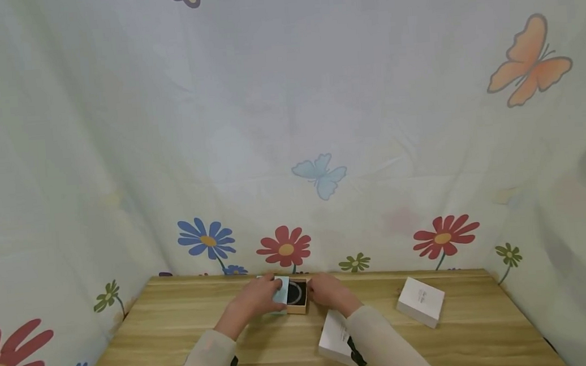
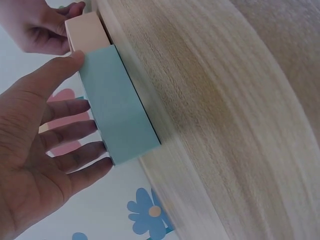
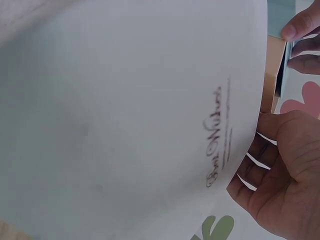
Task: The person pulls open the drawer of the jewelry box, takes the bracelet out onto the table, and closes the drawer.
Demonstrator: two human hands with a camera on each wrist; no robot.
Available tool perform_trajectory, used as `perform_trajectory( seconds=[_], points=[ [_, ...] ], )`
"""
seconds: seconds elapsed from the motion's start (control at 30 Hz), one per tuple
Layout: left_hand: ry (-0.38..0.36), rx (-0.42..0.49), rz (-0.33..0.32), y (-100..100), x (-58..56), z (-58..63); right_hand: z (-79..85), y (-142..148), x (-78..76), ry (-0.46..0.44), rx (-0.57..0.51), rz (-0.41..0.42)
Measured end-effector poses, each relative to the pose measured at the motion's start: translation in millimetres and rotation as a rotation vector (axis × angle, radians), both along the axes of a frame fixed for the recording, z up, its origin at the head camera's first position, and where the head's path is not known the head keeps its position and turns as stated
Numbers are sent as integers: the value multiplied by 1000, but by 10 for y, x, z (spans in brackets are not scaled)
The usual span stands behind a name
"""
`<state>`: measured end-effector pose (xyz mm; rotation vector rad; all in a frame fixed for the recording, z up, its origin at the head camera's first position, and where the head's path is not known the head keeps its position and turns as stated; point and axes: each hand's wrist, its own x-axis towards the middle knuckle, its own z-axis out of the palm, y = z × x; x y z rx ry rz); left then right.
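A slide-out box lies near the table's back edge, its light blue sleeve (image 1: 283,284) on the left and its tan tray (image 1: 297,311) partly drawn out to the right. Inside the tray, a round grey bracelet-like ring (image 1: 299,292) sits on a black lining. My left hand (image 1: 255,298) grips the sleeve, with the thumb on one side and the fingers along the other, as the left wrist view shows. At the tray's outer end my right hand (image 1: 329,291) pinches the edge with curled fingers. Part of that hand is hidden behind a white box in the right wrist view.
One white box (image 1: 334,336) with printed script stands under my right forearm and fills much of the right wrist view. Another white box (image 1: 421,301) lies farther right on the wooden table (image 1: 476,317). A flowered curtain (image 1: 377,217) hangs behind the table's back edge.
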<state>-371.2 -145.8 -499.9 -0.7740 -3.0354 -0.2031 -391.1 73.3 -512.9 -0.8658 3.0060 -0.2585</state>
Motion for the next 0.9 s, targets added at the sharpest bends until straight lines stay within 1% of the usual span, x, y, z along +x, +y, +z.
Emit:
perform_trajectory(
  seconds=[0.13,0.2,0.33,0.47,0.73,0.9],
  points=[
    [12,-12,-9,4,-22,-22,6,49,35,-1,-19,-5],
    [13,-13,-10,6,-28,-13,21,72,43,-3,-15,-1],
    [9,-11,-8,7,-8,11,34,109,31,-19,3,9],
    [4,-5,-5,-3,11,6,32,139,23,-20,36,15],
    [0,2,9,-2,17,43,85,243,26,-21,22,37],
    [-10,-15,3,0,18,45,96,331,44,-45,28,16]
  ],
)
